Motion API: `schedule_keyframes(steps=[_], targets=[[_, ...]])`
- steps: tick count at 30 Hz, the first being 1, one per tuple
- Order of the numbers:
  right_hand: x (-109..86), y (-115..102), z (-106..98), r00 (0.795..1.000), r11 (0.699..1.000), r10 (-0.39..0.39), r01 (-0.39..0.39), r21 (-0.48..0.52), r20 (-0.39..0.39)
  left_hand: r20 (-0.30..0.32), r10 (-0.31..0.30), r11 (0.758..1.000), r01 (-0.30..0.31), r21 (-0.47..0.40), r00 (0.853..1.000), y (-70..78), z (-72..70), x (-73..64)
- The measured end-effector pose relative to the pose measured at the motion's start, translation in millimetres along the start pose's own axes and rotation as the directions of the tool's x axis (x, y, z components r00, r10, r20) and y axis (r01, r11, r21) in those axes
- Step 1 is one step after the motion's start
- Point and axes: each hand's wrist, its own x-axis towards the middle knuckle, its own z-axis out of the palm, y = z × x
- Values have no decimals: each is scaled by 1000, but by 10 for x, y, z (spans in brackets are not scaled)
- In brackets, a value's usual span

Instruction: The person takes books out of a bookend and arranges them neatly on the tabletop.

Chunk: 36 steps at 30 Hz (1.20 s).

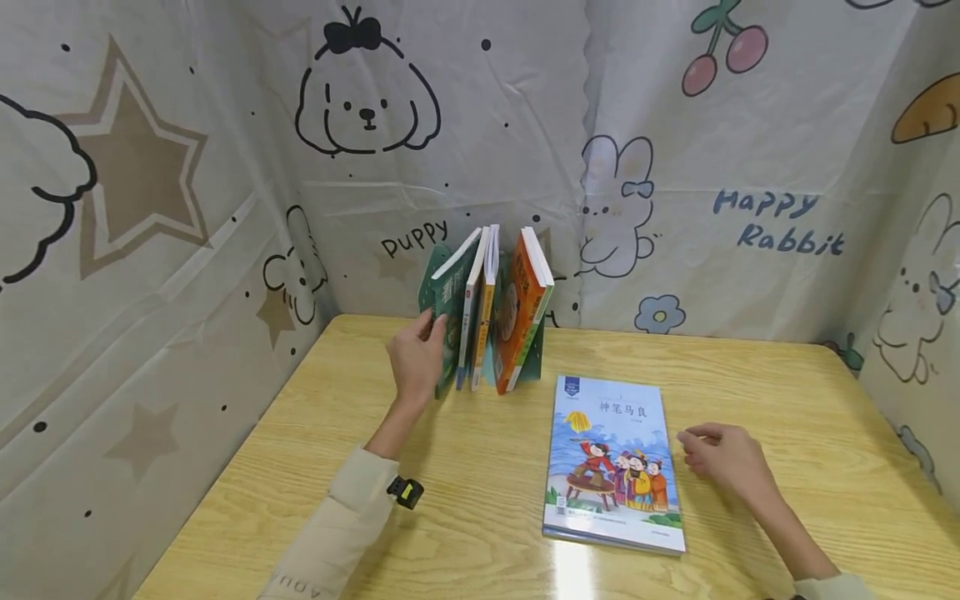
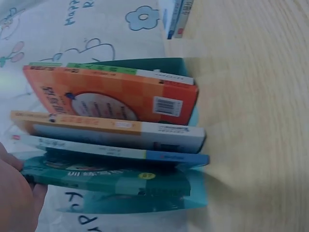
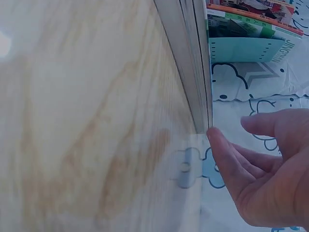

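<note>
My left hand [image 1: 416, 358] pinches a green book [image 1: 450, 308] by its spine edge, thumb on one side and fingers on the other. This book leans at the left end of an upright row, beside the teal bookend [image 2: 140, 203]. Next to it stand a white-and-blue book [image 2: 111, 149], a yellow-spined book [image 2: 169, 135] and an orange book [image 1: 517, 308]. A blue picture book [image 1: 615, 467] lies flat on top of another on the table. My right hand [image 1: 731, 458] is just right of it, fingers relaxed, fingertips close to the books' edge [image 3: 195, 72].
The pale wooden table [image 1: 450, 517] meets a cloth backdrop [image 1: 495, 117] with cartoon prints behind and at both sides. The bookend's right plate [image 1: 534, 358] shows behind the orange book, near the back of the table.
</note>
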Motion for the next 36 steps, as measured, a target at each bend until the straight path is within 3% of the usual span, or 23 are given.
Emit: schedule_keyframes(steps=[5,10,15,21,27,32,36], targets=[[-3,-23,0,995,998,-60,60,1,-79,-58,96,995,-98,-20,994,146,-138,34],[-4,-87,-6,989,994,-94,99,41,-115,-107,180,982,-184,-31,978,334,-263,97],[-7,-140,5,987,992,-100,110,69,-126,-156,223,973,-230,-31,962,504,-405,104],[-16,-167,17,984,988,-113,126,93,-139,-170,299,953,-303,6,939,698,-553,120],[-25,-184,12,983,985,-127,141,99,-135,-194,334,941,-336,25,922,831,-672,117],[-19,-192,17,982,982,-131,148,122,-134,-193,336,940,-340,8,922,921,-760,111],[-16,-192,29,977,973,-157,178,145,-146,-150,306,945,-319,-74,940,973,-775,70]])
